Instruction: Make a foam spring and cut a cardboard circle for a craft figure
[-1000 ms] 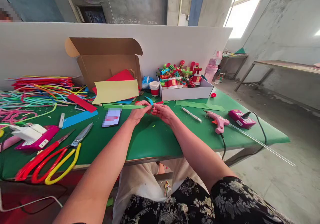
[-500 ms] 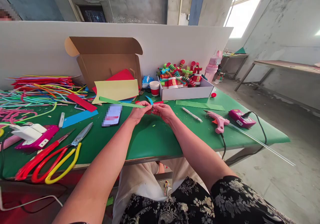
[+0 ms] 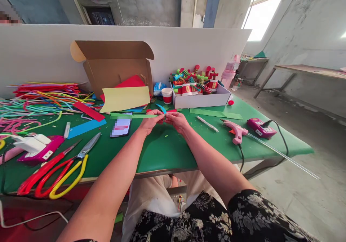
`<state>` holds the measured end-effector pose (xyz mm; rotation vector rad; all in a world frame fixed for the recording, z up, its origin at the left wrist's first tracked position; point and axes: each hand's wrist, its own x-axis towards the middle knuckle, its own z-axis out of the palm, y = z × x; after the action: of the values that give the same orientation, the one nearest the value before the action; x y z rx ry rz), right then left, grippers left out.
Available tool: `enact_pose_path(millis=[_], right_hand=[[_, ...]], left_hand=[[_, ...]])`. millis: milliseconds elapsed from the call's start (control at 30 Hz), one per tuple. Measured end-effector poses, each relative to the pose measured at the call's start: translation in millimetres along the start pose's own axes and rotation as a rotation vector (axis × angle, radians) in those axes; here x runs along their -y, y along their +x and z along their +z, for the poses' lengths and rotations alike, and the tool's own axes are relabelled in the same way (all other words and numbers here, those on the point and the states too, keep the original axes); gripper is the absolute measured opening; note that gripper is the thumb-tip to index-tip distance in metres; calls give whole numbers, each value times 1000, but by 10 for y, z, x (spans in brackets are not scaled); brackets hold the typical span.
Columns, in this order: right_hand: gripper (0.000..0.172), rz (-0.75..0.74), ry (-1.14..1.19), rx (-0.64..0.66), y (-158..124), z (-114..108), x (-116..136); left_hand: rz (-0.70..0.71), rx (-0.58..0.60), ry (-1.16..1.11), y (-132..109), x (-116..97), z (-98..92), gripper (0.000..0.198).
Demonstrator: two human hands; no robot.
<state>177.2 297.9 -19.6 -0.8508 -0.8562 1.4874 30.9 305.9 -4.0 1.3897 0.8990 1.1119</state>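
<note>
Above the middle of the green table, my left hand [image 3: 151, 121] and my right hand [image 3: 176, 121] meet fingertip to fingertip. A long green paper strip [image 3: 132, 116] runs out leftward from my left hand, which is closed on it. From between the fingertips a short blue paper strip [image 3: 161, 107] sticks up toward the back left. My right thumb and fingers pinch the spot where the strips come together, and they hide the join. Just left of my hands a phone [image 3: 121, 126] lies partly under the green strip.
On the right lie a white pen [image 3: 207, 124], a pink glue gun [image 3: 238, 130] and another green strip [image 3: 216, 113]. Behind stand a paper cup [image 3: 167, 95] and a white box [image 3: 202, 100] of spring figures. Scissors [image 3: 81, 157] and pipe cleaners [image 3: 43, 105] occupy the left.
The free left end of the green strip has dropped, and the strip now lies nearly level across the phone's top. Both hands stay in about the same place.
</note>
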Motion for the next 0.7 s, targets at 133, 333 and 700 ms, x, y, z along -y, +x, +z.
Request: enact_pose_path(millis=[133,333,700], right_hand=[[23,-73,-20,-30,7,22,-9],[27,-130,-74,-90,25,-22,39],[27,-220,-157,-213,54,-233,241]], left_hand=[[-50,-20,-110,21,23,-12,33],[-89,-164,-173,69,71,-68,29],[-71,-276,-186,92,5,-199,53]])
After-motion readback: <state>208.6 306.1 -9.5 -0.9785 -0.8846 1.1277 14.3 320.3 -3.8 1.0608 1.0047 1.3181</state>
